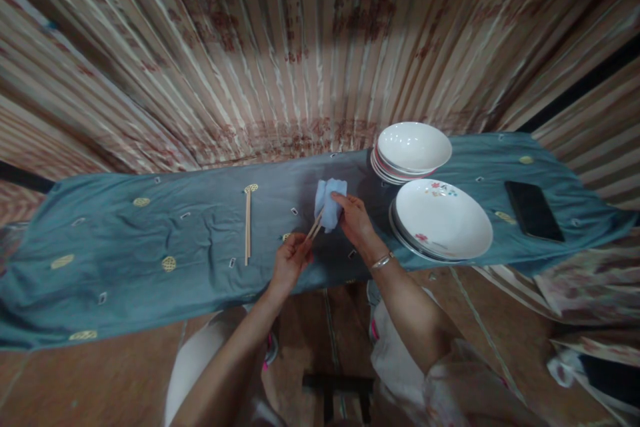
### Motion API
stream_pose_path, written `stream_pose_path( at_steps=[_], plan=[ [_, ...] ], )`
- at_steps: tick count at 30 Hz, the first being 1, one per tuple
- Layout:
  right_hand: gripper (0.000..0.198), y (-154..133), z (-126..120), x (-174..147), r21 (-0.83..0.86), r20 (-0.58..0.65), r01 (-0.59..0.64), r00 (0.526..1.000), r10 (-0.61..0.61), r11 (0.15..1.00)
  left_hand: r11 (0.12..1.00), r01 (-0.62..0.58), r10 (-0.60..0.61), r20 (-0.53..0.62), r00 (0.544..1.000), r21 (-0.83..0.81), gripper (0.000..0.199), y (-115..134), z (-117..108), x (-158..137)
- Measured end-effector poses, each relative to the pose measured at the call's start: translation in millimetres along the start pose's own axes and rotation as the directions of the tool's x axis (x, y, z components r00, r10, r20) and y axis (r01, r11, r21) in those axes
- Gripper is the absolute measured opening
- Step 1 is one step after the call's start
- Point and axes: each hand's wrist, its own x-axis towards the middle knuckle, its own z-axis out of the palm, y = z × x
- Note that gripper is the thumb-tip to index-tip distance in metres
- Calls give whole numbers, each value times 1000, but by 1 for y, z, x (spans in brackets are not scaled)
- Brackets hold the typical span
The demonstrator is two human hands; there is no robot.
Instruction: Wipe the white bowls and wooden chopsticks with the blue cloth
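My left hand [291,259] is closed round the lower ends of a pair of chopsticks [315,226], which point up and to the right. Their far ends go behind a light blue cloth [331,204]. My right hand [356,219] pinches that cloth with thumb and fingers, and the cloth wraps over the chopstick tips. Both hands are above the middle of the cloth-covered table. Left of them, another pair of chopsticks [248,227] lies on the tablecloth, nearly side by side. The part of the chopsticks inside the cloth is hidden.
A stack of white bowls [415,147] stands at the back right. In front of it is a stack of flower-patterned plates [443,220], close to my right forearm. A dark phone [534,211] lies further right on the blue-green tablecloth [120,240]. Curtains [310,47] hang behind the table.
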Motion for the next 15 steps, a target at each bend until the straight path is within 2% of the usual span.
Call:
stream_pose_path(
  at_steps=[7,15],
  plan=[
    [28,3,2,-3,-38,59,-45,997,47,998,999,-17,17,-2,1000,-50,37,3,-1,1],
    [34,23,12,-17,-98,99,-136,984,146,986,992,-27,24,-24,999,-124,41,8,-4,5]
  ],
)
